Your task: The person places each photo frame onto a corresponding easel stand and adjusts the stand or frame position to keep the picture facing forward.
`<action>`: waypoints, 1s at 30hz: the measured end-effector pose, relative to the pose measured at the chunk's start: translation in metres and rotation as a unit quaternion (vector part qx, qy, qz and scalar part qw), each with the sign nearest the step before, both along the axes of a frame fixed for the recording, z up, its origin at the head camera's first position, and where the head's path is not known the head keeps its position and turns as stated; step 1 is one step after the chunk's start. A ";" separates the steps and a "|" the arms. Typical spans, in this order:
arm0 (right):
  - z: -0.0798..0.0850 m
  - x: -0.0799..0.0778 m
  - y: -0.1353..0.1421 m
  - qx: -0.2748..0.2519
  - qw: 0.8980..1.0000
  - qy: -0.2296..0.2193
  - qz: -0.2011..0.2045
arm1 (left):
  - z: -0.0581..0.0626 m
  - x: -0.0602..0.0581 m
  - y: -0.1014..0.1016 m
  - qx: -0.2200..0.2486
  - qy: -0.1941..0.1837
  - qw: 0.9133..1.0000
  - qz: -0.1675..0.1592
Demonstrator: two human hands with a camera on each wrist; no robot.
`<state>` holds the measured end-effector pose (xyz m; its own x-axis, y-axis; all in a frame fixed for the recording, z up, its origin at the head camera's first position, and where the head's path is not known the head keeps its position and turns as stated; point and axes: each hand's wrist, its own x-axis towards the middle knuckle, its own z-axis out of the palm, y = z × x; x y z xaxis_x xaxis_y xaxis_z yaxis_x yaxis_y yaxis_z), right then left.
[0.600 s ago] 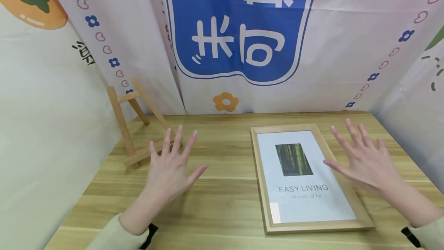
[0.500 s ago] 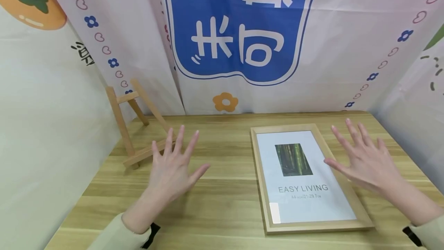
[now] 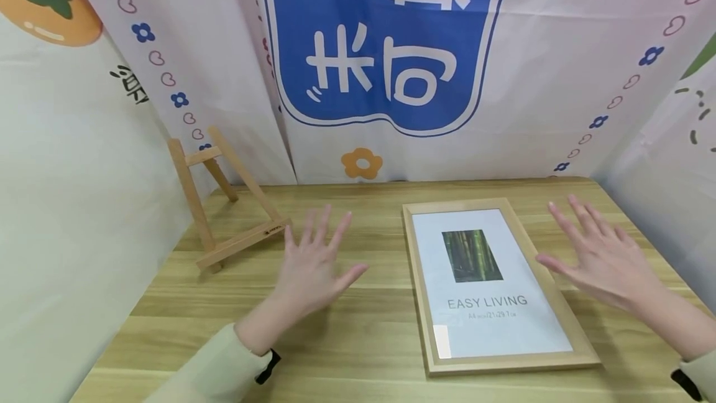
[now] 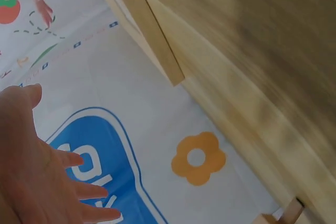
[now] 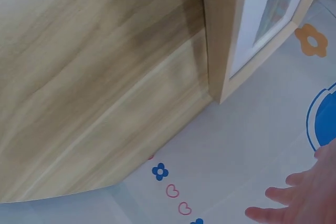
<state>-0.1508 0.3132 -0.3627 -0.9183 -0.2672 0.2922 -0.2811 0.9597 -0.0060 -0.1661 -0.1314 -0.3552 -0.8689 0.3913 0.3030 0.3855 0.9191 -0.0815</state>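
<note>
A light wood picture frame lies face up on the table, its white insert printed with a bamboo picture and "EASY LIVING". My left hand is spread above the table between the frame and a small wooden easel, holding nothing. On the frame's right side, my right hand hovers with fingers spread, its thumb close to the frame's right edge. The left wrist view shows my left hand with fingers apart. In the right wrist view, fingers of my right hand show at the lower right corner.
The wood-grain table reaches back to a printed cloth wall with a blue panel. Cloth also hangs along the left and right sides. The easel stands upright at the table's back left.
My left hand has moved right, away from the easel, whose lower ledge now shows fully. My right hand has shifted slightly right. The frame and easel stay put.
</note>
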 end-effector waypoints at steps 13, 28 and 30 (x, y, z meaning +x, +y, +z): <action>-0.016 0.000 0.014 -0.055 0.997 -0.050 0.005 | -0.027 -0.010 0.046 0.096 -0.065 0.992 -0.051; -0.046 -0.002 0.022 -0.179 0.976 -0.119 0.037 | -0.057 -0.013 0.084 0.236 -0.148 0.957 -0.084; -0.048 -0.002 0.023 -0.192 0.973 -0.122 0.041 | -0.060 -0.013 0.089 0.259 -0.167 0.947 -0.085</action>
<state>-0.1530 0.3363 -0.4111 -0.9528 -0.2577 0.1605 -0.3026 0.8479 -0.4353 -0.1791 -0.0426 -0.4153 -0.8878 0.4090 0.2112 0.4566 0.7243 0.5165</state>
